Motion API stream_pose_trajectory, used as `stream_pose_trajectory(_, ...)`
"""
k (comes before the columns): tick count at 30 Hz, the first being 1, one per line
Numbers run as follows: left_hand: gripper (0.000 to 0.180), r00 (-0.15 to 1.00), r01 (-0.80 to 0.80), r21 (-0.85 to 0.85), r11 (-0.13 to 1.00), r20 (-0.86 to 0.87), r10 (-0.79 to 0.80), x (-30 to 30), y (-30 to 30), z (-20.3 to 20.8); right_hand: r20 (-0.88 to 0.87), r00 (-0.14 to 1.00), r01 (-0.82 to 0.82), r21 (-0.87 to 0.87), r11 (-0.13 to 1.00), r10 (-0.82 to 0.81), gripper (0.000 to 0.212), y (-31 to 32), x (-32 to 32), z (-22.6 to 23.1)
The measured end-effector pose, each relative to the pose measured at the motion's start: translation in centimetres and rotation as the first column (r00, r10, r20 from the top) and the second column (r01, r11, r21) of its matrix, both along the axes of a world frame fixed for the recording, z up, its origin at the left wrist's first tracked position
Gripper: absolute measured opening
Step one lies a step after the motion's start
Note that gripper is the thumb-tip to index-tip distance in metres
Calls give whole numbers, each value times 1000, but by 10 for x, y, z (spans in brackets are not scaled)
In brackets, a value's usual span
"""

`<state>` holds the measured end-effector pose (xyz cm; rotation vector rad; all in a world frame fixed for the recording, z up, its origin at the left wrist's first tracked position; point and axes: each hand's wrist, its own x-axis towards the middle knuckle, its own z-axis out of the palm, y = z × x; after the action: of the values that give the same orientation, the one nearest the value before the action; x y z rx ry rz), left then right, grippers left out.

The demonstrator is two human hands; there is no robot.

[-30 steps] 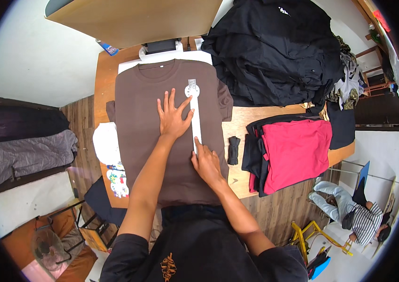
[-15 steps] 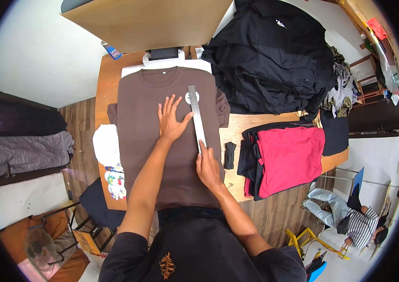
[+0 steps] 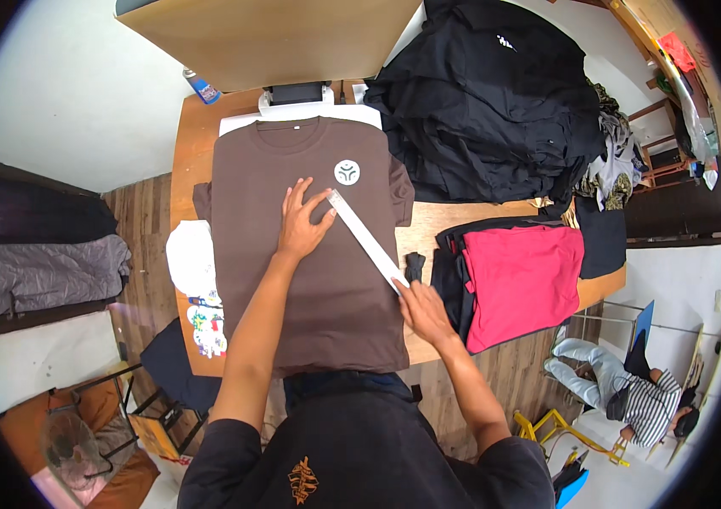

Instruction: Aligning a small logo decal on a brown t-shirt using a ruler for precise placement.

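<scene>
A brown T-shirt (image 3: 335, 314) lies spread on the table in front of me, its collar at the far end. On the chest, toward the right, sits a round white patch (image 3: 347, 172) with a dark emblem. My right hand (image 3: 426, 312) grips the near end of a metal ruler (image 3: 366, 239), which slants across the shirt from upper left to lower right. The ruler's far end is below the patch, apart from it. My left hand (image 3: 302, 222) rests on the shirt with fingers spread, its index fingertip at the ruler's far end.
Folded red and black garments (image 3: 521, 284) lie to the right, beside a small dark bundle (image 3: 415, 266). Behind them rises a big black garment heap (image 3: 488, 110). A large tan panel (image 3: 267, 42) overhangs the far side. A person (image 3: 623, 386) is at the lower right.
The ruler came off the round patch and swung from near upright to a slant, its near end moving right with my right hand. My left hand shifted slightly toward me, meeting its tip.
</scene>
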<state>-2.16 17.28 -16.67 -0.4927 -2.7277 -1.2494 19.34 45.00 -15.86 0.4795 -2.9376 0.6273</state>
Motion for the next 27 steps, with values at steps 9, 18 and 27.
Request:
stream_pose_trajectory(9,39,996,-21,-123,992,-85,11,1,5,-9,48,962,256,176,950,-268,43,63,-67,19)
stream_pose_trajectory(18,43,996,-15,-185,983,-89,-2,0,7,-8,-14,948,317,92,944,-317,41,104,-139,-5)
stream_pose_trajectory(27,41,997,-9,-237,971,-76,-10,-1,10,-7,-74,971,234,100,967,-227,43,120,-151,-10)
